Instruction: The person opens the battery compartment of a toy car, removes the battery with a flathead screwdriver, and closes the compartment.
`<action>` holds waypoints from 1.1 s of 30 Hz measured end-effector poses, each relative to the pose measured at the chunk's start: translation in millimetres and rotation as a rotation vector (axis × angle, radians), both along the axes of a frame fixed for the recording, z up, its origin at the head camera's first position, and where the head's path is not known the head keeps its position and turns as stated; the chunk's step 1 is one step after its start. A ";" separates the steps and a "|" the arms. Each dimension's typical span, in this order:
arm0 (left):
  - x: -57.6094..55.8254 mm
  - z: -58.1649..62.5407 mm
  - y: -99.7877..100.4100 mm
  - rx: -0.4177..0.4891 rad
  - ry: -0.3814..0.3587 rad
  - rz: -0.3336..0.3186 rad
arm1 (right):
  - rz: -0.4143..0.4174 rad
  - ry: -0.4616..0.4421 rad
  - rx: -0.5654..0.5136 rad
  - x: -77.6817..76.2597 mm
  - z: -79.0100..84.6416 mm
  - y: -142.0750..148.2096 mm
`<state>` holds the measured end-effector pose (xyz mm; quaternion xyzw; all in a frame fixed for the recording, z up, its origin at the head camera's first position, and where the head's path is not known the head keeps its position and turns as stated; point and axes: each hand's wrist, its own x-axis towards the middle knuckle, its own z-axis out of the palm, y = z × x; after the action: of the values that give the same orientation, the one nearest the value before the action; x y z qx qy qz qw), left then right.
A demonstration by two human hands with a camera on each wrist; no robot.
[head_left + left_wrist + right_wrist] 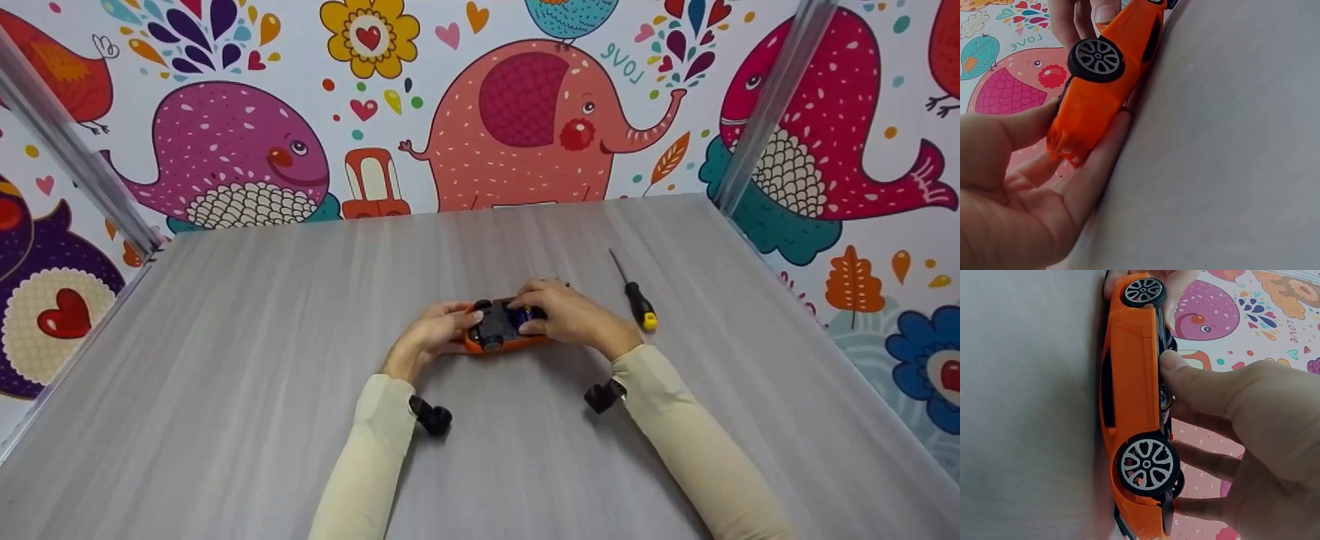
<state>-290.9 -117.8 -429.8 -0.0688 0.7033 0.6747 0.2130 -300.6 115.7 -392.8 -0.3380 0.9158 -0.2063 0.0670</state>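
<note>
An orange toy car [507,345] lies upside down on the table, its black underside and wheels facing up. My left hand [431,331] grips one end of the car, thumb on the underside and fingers beneath the orange body [1086,112]. My right hand [566,311] is over the other half of the underside, thumb and fingers pinching a purple-blue battery [525,318] set in the car's base. In the right wrist view the battery's round end [1166,400] shows just below my thumb. The hand hides part of the base in the head view.
A screwdriver [637,301] with a black and yellow handle lies to the right of my right hand. A small dark thing [568,284] peeks out just behind that hand. The grey table [247,360] is backed by a printed wall with metal posts at its sides.
</note>
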 end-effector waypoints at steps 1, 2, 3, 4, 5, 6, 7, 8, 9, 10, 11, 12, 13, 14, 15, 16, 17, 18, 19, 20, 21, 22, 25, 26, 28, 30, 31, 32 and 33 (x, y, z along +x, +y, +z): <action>0.0 0.1 -0.1 -0.004 -0.003 0.000 | 0.011 0.012 0.007 0.2 -0.3 -0.2; 0.0 0.2 -0.2 -0.009 -0.005 -0.002 | 0.017 0.020 0.013 0.5 -0.5 -0.5; -0.1 0.4 -0.3 -0.014 -0.007 -0.003 | 0.021 0.026 0.019 0.6 -0.7 -0.7; -0.3 0.9 -0.3 -0.019 -0.008 -0.003 | 0.023 0.030 0.023 0.6 -0.7 -1.0; -0.5 1.2 -0.3 -0.021 -0.008 -0.005 | 0.025 0.036 0.028 0.4 -0.8 -1.1; -0.5 1.9 -0.1 -0.023 -0.007 -0.006 | 0.025 0.039 0.033 0.3 -1.0 -1.3; -0.5 2.4 0.2 -0.022 -0.007 -0.005 | 0.021 0.042 0.040 0.4 -1.2 -1.5; -0.4 2.9 0.6 -0.020 -0.006 -0.005 | 0.018 0.044 0.047 0.6 -1.2 -1.7; -0.3 3.4 0.9 -0.017 -0.006 -0.004 | 0.016 0.045 0.052 0.6 -1.3 -1.8; -0.1 3.7 1.2 -0.015 -0.006 -0.003 | 0.015 0.044 0.055 0.7 -1.4 -2.0; 0.2 4.1 1.4 -0.013 -0.004 -0.002 | 0.016 0.042 0.057 0.7 -1.5 -2.1; 0.5 4.5 1.4 -0.012 -0.004 -0.001 | 0.015 0.039 0.056 0.8 -1.7 -2.2; 0.7 4.4 1.4 -0.011 -0.005 -0.001 | 0.016 0.036 0.052 0.9 -1.7 -2.2; 0.8 4.1 1.3 -0.009 -0.006 -0.002 | 0.019 0.035 0.048 1.0 -1.7 -1.8; 1.0 3.9 1.2 -0.006 -0.007 -0.002 | 0.023 0.032 0.043 1.0 -1.9 -1.7; 1.3 3.6 1.2 -0.003 -0.008 -0.001 | 0.026 0.028 0.038 0.9 -2.1 -1.5; 1.5 3.1 1.3 0.002 -0.009 0.001 | 0.030 0.026 0.035 1.0 -2.3 -1.3; 1.7 2.4 1.3 0.007 -0.012 0.003 | 0.034 0.022 0.032 1.1 -2.4 -1.0; 1.6 2.1 1.3 0.012 -0.011 0.003 | 0.037 0.020 0.030 1.1 -2.3 -0.8; 1.6 1.7 1.3 0.016 -0.012 0.005 | 0.042 0.019 0.029 1.1 -2.1 -0.5; 1.7 1.3 1.3 0.017 -0.013 0.009 | 0.046 0.013 0.027 1.0 -2.0 -0.3; 1.8 0.9 1.3 0.018 -0.013 0.011 | 0.050 0.008 0.027 1.0 -1.7 0.1; 1.9 0.0 1.1 0.021 -0.012 0.014 | 0.061 -0.008 0.023 0.9 -0.4 2.3; 2.0 -0.3 0.9 0.023 -0.011 0.017 | 0.068 -0.011 0.022 0.7 0.0 3.1; 2.0 -0.8 0.6 0.025 -0.007 0.020 | 0.072 -0.025 0.017 0.0 0.9 4.7; 2.0 -0.9 0.7 0.029 -0.007 0.022 | 0.079 -0.030 0.006 -1.2 1.5 6.4; 1.9 -1.0 0.6 0.028 -0.005 0.022 | 0.084 -0.030 0.001 -1.7 1.9 7.2; 1.8 -1.0 0.7 0.029 -0.003 0.021 | 0.090 -0.029 -0.003 -2.5 2.1 7.9; 1.6 -0.9 0.9 0.031 -0.002 0.020 | 0.094 -0.028 -0.006 -3.2 2.3 8.6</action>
<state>-289.2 -116.9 -430.6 -0.0734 0.6919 0.6875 0.2080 -303.9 124.2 -390.5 -0.3779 0.8973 -0.2102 0.0886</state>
